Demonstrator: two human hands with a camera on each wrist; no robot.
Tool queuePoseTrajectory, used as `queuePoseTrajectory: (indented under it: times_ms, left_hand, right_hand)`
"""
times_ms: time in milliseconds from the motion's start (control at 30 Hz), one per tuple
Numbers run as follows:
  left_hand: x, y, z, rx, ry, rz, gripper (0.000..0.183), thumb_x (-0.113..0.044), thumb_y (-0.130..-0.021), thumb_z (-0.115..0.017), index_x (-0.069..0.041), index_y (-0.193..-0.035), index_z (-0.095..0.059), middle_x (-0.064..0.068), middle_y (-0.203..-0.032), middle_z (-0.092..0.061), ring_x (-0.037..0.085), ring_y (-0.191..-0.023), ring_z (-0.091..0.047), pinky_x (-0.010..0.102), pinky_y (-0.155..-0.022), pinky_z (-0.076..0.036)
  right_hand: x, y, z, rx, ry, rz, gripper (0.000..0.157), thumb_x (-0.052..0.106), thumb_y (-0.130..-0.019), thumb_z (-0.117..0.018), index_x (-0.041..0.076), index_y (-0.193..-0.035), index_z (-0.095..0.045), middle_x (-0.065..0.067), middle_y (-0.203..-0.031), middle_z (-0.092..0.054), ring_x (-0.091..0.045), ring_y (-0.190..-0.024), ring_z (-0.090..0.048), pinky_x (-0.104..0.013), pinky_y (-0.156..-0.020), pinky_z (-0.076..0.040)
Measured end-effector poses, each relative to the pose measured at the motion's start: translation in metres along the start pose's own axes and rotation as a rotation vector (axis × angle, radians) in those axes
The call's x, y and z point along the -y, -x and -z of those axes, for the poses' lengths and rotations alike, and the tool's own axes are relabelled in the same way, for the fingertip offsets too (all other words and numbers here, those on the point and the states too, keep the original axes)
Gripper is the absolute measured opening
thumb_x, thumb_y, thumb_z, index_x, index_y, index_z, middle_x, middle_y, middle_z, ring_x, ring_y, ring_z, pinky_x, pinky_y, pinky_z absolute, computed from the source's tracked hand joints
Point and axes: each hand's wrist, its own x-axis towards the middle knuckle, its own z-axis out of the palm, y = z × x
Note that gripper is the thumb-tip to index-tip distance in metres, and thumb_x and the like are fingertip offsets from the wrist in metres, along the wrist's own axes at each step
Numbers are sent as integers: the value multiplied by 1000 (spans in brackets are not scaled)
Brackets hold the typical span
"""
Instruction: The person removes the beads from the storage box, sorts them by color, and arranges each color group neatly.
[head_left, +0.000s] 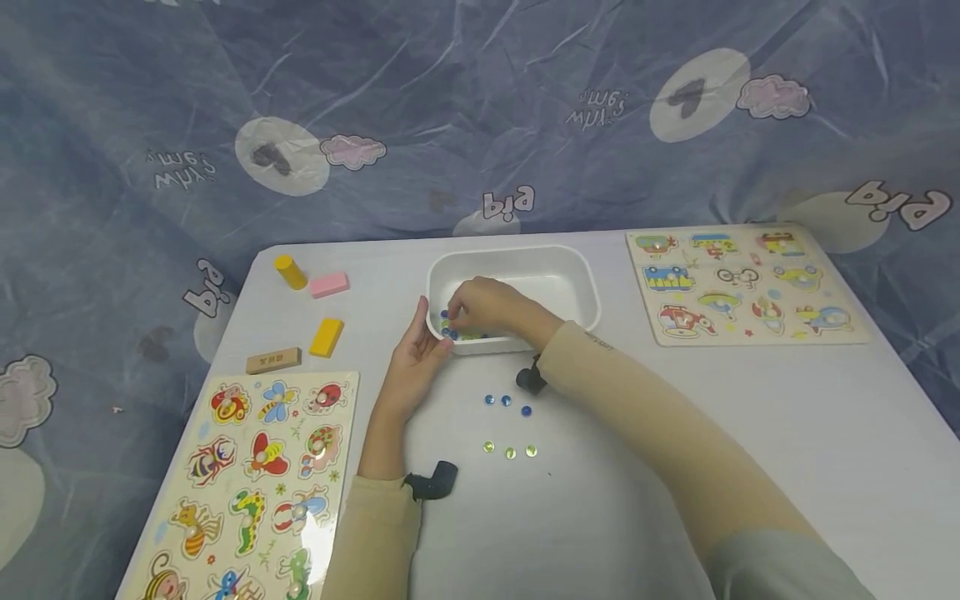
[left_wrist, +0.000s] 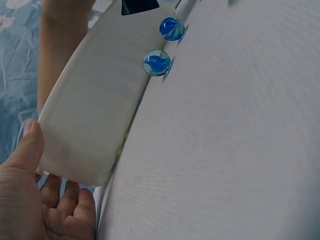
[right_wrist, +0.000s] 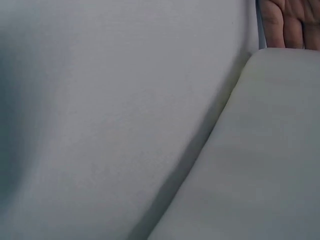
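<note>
A white plastic tray (head_left: 577,287) stands on the table with blue and green glass marbles (head_left: 447,332) gathered in its near left corner. My left hand (head_left: 414,367) holds that corner, thumb at the near rim and fingers along the left end; the left wrist view shows the thumb against the tray wall (left_wrist: 95,100). Over the marbles inside the tray is my right hand (head_left: 483,306), its fingers bent downward; I cannot tell whether they pinch one. In front of the tray lie a row of blue marbles (head_left: 506,401) and a row of green marbles (head_left: 510,453).
An insect puzzle board (head_left: 348,417) lies at the left, a vehicle puzzle board (head_left: 750,333) at the back right. Left of the tray are a yellow cylinder (head_left: 290,272), a pink block (head_left: 329,285), a yellow block (head_left: 326,337) and a wooden block (head_left: 273,361). A patterned curtain (head_left: 420,108) hangs behind.
</note>
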Motion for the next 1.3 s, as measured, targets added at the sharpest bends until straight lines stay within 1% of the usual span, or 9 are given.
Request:
queuePoseTrajectory:
  times_ms: [200,433,667,767,867,933,1033,1167,1300]
  left_hand:
    - [0,-1,-2,-7,-4,14,77,-13,-93,-60,-21,-153,-12,1,-160,-15,19,-146,-21,12,-111,-29]
    - [-1,0,-4,-4,0,4,78,-15,-92,-61,-19,-153,-12,3,-159,-15,21,-146,-21,15,-112,-29]
    - [0,0,-5,-1,8,4,79,-14,-92,-61,-19,-153,-11,2,-160,-15,20,-146,-21,13,-111,-29]
    - [0,0,-5,1,13,8,79,-15,-92,-61,-20,-153,-11,0,-160,-15,17,-146,-22,14,-112,-29]
    - [1,0,-5,-3,5,10,78,-15,-92,-61,-20,-153,-11,0,-159,-16,17,-145,-23,14,-111,-30]
    - [0,0,-5,-7,1,6,78,-14,-93,-60,-19,-153,-11,1,-159,-15,19,-146,-22,13,-111,-30]
    - [0,0,-5,-16,-16,1,77,-14,-93,-59,-18,-153,-10,1,-160,-15,21,-146,-22,11,-110,-30]
    - [6,-2,-3,-29,-29,-1,77,-15,-93,-59,-23,-153,-11,-2,-159,-16,18,-145,-23,10,-109,-30]
    - [6,-2,-2,-37,-27,5,78,-20,-92,-61,-23,-153,-12,-4,-159,-17,16,-145,-24,11,-110,-30]
  right_hand:
    - [-4,3,-1,-17,4,-15,21,38,-87,-65,23,-99,-73,9,-102,-70,-12,-93,-61,-33,-91,-52]
    - [-6,6,-1,-15,13,-18,19,35,-86,-66,23,-99,-73,8,-98,-70,-12,-88,-60,-32,-86,-53]
    - [-1,7,0,-11,47,-27,21,33,-84,-67,22,-100,-73,5,-107,-70,-16,-100,-62,-37,-93,-53]
    - [0,7,0,-12,67,-19,21,33,-85,-66,21,-101,-73,4,-107,-70,-16,-100,-62,-37,-94,-53]
    - [0,10,2,-35,77,2,22,32,-86,-64,22,-104,-72,6,-98,-70,-14,-89,-61,-33,-84,-54]
    - [0,14,5,-63,69,24,22,33,-88,-62,22,-105,-71,5,-84,-68,-12,-75,-57,-29,-70,-53]
    - [-1,23,13,-124,37,76,22,33,-89,-62,22,-106,-71,5,-61,-55,-11,-58,-46,-25,-52,-42]
    - [-3,40,23,-212,2,135,21,34,-90,-63,23,-106,-71,6,-50,-40,-9,-50,-36,-24,-48,-35]
    - [-5,62,31,-268,-12,123,22,38,-89,-63,26,-107,-70,6,-50,-34,-9,-49,-32,-25,-49,-34]
